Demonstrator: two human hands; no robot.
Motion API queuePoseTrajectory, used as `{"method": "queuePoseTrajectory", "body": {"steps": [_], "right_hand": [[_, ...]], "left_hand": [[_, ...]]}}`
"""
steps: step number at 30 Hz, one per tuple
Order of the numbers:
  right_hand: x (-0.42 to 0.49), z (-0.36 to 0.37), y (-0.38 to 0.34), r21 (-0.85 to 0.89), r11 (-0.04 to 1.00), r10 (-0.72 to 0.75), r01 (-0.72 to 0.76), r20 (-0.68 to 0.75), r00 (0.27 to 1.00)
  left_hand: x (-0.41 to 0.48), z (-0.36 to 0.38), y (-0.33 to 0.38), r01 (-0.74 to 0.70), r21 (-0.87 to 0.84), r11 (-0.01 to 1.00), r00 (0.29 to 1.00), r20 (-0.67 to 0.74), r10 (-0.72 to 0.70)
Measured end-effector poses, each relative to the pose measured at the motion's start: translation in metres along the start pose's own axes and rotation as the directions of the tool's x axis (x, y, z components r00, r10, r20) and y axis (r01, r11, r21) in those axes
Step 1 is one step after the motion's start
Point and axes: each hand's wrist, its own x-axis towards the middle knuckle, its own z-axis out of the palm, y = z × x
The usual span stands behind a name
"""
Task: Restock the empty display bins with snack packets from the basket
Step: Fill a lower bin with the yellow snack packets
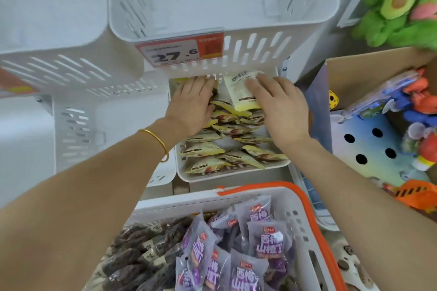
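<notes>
**Both hands flat on packets in the lower bin**

The left hand (191,104) is laid palm down on the yellow packets (205,149) heaped in the lower bin (227,174). Its fingers are held straight, with nothing gripped. The right hand (279,111) is spread flat as well, its fingers resting on one pale packet (243,97) at the back of the same bin.

That packet is turned printed back up. Its long axis runs from near to far, with the barcode end pointed away, toward the bin's rear. The other yellow packets are scattered at mixed angles.

The left fingertips and the bin's rear are hidden under the empty upper bin (224,7), where a price tag (179,52) is clipped. The small print on tag and packet is too blurred to be read.

The basket (236,198) is seen nearest, cut off by the lower edge, with purple packets (267,238) on its right and dark packets (142,243) on its left.
</notes>
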Motion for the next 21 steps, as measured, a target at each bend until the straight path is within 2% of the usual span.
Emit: {"method": "queuePoseTrajectory", "body": {"steps": [5, 8, 11, 15, 17, 21], "right_hand": [[0.023, 0.021, -0.004, -0.072, 0.995, 0.085, -0.074, 0.162, 0.983], [0.028, 0.024, -0.005, -0.084, 0.992, 0.112, -0.089, 0.316, 0.942], [0.030, 0.036, -0.005, -0.012, 0.998, 0.067, -0.069, 0.437, 0.897], [0.039, 0.052, 0.001, 0.173, 0.975, 0.037, -0.138, 0.488, 0.872], [0.041, 0.053, 0.004, 0.156, 0.973, 0.067, -0.168, 0.509, 0.858], [0.032, 0.051, 0.002, 0.112, 0.973, 0.150, -0.203, 0.362, 0.920]], "left_hand": [[0.008, 0.017, -0.009, 0.003, 0.084, 0.996, 1.000, 0.027, -0.005], [0.004, 0.023, -0.010, 0.007, 0.031, 0.999, 1.000, 0.013, -0.007], [-0.005, 0.030, -0.008, 0.020, -0.059, 0.998, 1.000, -0.017, -0.021], [-0.011, 0.035, -0.010, 0.049, -0.080, 0.996, 0.999, -0.019, -0.050], [-0.011, 0.035, -0.013, 0.036, -0.048, 0.998, 0.999, -0.009, -0.036], [-0.007, 0.034, -0.017, -0.005, 0.073, 0.997, 0.999, -0.032, 0.007]]}}
